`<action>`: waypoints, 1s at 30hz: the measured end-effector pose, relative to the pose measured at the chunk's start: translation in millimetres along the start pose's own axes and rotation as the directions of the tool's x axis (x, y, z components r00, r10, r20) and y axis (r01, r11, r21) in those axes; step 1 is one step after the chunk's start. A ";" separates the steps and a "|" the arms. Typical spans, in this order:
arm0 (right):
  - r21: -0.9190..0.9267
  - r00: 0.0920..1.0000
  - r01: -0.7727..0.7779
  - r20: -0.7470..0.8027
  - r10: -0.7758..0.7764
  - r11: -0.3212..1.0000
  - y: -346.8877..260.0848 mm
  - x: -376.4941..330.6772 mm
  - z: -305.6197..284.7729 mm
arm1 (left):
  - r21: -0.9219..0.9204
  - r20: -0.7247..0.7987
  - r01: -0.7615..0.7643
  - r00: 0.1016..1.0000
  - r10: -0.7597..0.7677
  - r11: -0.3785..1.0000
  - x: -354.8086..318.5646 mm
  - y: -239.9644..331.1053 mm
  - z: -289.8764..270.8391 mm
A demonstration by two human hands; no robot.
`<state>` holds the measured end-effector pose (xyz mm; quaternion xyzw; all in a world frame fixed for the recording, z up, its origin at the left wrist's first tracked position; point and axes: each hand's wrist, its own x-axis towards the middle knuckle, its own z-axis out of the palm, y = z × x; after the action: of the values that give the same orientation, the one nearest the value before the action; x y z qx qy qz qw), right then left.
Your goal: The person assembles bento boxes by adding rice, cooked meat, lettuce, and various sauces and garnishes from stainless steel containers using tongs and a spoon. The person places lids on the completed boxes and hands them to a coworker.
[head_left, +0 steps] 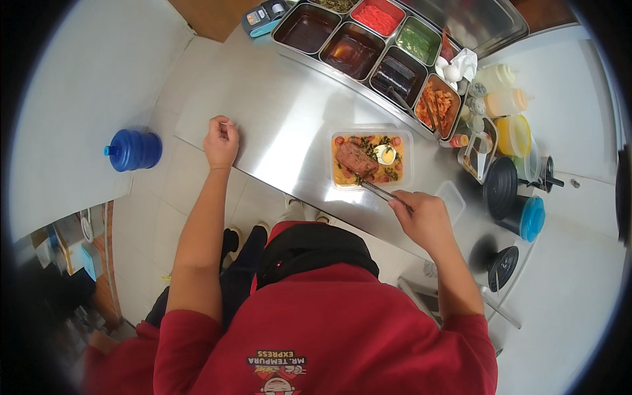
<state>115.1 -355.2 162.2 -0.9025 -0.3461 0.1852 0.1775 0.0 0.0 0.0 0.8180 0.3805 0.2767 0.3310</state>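
Observation:
My right hand is closed around slim metal tongs, whose tips reach the near edge of the food. That food fills a clear plastic container on the steel counter: a browned slab of meat, a halved boiled egg, chopped greens and round reddish slices over an orange-yellow base. Over the counter's left edge, my left hand is closed with its fingers curled; a small pale spot shows at the fingertips, too small to name. A clear lid lies beside my right hand.
Steel pans with sauces and toppings line the far side, including kimchi-like cabbage with tongs. Eggs, squeeze bottles and black lids crowd the right. A blue water jug stands left; another person in red is lower left.

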 end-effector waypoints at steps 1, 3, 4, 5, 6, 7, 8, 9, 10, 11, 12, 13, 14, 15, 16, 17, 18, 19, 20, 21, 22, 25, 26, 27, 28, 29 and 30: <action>0.007 1.000 0.006 -0.008 -0.006 1.000 0.2 -0.8 0.0 | -0.001 0.002 0.007 1.000 -0.007 1.000 -1.0 0.8 0.8; 0.035 1.000 0.023 -0.014 -0.022 0.999 -5.7 0.4 2.4 | 0.005 0.004 0.009 1.000 -0.009 1.000 -1.3 -0.4 -4.7; 0.048 0.999 0.036 -0.020 -0.035 0.998 -7.3 2.1 4.1 | 0.003 -0.002 0.000 1.000 0.000 1.000 -1.7 0.2 -4.5; 0.051 0.999 0.038 -0.024 -0.037 0.998 -8.8 4.2 5.1 | 0.004 -0.002 0.008 1.000 -0.008 1.000 -1.5 0.7 -4.4; 0.056 0.998 0.051 -0.037 -0.049 0.997 -10.0 7.0 6.0 | 0.007 -0.011 -0.009 1.000 0.009 1.000 -0.9 1.0 -4.1; 0.050 0.998 0.050 -0.042 -0.048 0.997 -11.0 9.6 6.0 | 0.011 -0.010 -0.003 1.000 0.004 1.000 -2.4 1.1 -3.2; 0.046 0.998 0.047 -0.046 -0.045 0.998 -12.4 12.3 6.1 | 0.013 -0.011 -0.003 1.000 0.003 1.000 -3.5 0.8 -3.3; 0.050 0.998 0.039 -0.045 -0.036 0.998 -13.4 16.4 6.8 | 0.018 -0.008 -0.002 1.000 0.002 1.000 -2.6 0.0 -3.9; 0.055 0.999 0.029 -0.043 -0.027 0.998 -14.0 20.9 7.4 | 0.020 -0.008 -0.006 1.000 0.006 1.000 -1.9 -0.8 -4.3; 0.057 0.999 0.019 -0.041 -0.016 0.998 -14.4 24.7 7.7 | 0.019 -0.006 -0.010 1.000 0.010 1.000 -1.8 -1.6 -3.9; 0.054 0.998 0.027 -0.054 -0.024 0.998 -15.0 28.1 8.8 | 0.016 -0.018 -0.030 0.999 0.030 0.999 -2.1 -2.4 -3.5; 0.050 0.997 0.036 -0.068 -0.032 0.998 -15.4 31.6 10.6 | 0.014 -0.031 -0.052 0.998 0.052 0.999 -1.7 -3.0 -2.9; 0.053 0.995 0.048 -0.091 -0.043 0.997 -15.6 33.1 12.0 | 0.011 -0.043 -0.074 0.996 0.074 0.997 -1.1 -3.3 -2.6; 0.052 0.995 0.049 -0.088 -0.044 0.997 -15.4 32.8 13.0 | 0.007 -0.039 -0.065 0.997 0.065 0.998 -1.4 -3.5 -2.9; 0.057 0.995 0.053 -0.092 -0.047 0.997 -14.9 32.0 14.1 | 0.002 -0.033 -0.057 0.998 0.057 0.998 -2.5 -3.4 -3.4; 0.061 0.994 0.055 -0.098 -0.049 0.997 -13.5 30.2 14.4 | -0.005 -0.025 -0.048 0.999 0.048 0.999 -3.5 -3.0 -2.9; 0.050 0.995 0.039 -0.094 -0.034 0.998 -11.1 27.2 13.1 | -0.014 -0.017 -0.040 0.999 0.040 0.999 -3.2 -2.6 -2.7; 0.038 0.996 0.023 -0.090 -0.019 0.999 -8.3 22.7 10.5 | -0.024 -0.008 -0.031 0.999 0.031 0.999 -2.7 -2.4 -3.4; 0.026 0.996 0.007 -0.087 -0.004 1.000 -5.5 18.2 7.6 | -0.049 0.010 0.002 1.000 -0.002 0.999 -2.4 -1.8 -3.7; 0.012 0.995 -0.022 -0.096 0.023 1.000 -2.5 14.0 4.4 | -0.029 0.004 -0.022 1.000 0.022 0.999 -2.5 -0.8 -3.7; -0.002 0.993 -0.051 -0.106 0.050 0.999 0.4 9.7 1.0 | -0.023 0.006 -0.021 1.000 0.021 1.000 -3.1 0.0 -4.3; -0.004 0.978 -0.130 -0.168 0.128 0.991 7.1 -2.9 -8.1 | 0.003 0.006 -0.023 1.000 0.023 1.000 -3.7 2.3 -5.7; 0.002 0.969 -0.156 -0.193 0.153 0.988 9.6 -5.8 -10.9 | -0.005 0.009 -0.012 1.000 0.012 1.000 -3.8 2.9 -5.6; -0.011 0.967 -0.155 -0.205 0.150 0.988 12.1 -8.1 -13.1 | 0.012 0.003 -0.030 1.000 0.030 0.999 -4.1 3.2 -5.8; -0.023 0.965 -0.157 -0.218 0.148 0.987 13.9 -10.4 -15.0 | 0.012 0.002 -0.036 0.999 0.036 0.999 -4.0 3.5 -6.2; -0.044 0.960 -0.181 -0.226 0.167 0.982 15.0 -12.2 -16.1 | 0.002 0.005 -0.021 1.000 0.021 1.000 -3.6 3.8 -6.0; -0.036 0.962 -0.159 -0.231 0.147 0.987 15.6 -13.6 -16.6 | 0.005 0.001 -0.042 0.999 0.042 0.999 -3.4 4.0 -5.7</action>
<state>122.1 -378.6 172.5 -0.9462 -0.2576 0.0844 0.1766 -4.2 -2.8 5.9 0.8267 0.3639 0.2822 0.3232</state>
